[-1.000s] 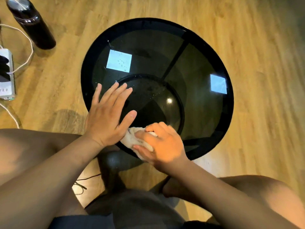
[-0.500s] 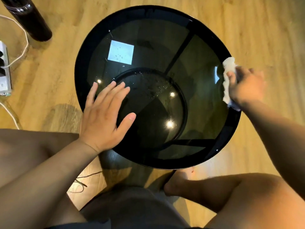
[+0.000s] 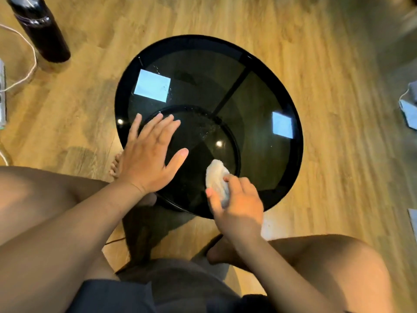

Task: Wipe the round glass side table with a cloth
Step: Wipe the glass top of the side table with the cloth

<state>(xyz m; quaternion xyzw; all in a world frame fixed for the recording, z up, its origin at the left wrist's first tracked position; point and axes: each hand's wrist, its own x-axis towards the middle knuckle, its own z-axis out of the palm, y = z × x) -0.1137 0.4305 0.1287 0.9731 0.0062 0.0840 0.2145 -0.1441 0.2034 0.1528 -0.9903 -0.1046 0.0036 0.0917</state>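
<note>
The left hand [image 3: 151, 157] lies flat, fingers spread, on the table [image 3: 259, 105] near-left; the right hand [image 3: 239, 199] grips the cloth [image 3: 216, 177] at its near edge. Risk: bracing palm may smear glass; far droplets [image 3: 168, 90] missed.

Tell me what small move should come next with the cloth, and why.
Probably a short push of the cloth away from the body, toward the middle of the glass table. The right hand grips the cloth near the table's near edge, while pale specks show on the glass just beyond it, near the centre. The left hand lies flat on the glass, steadying it.
</note>
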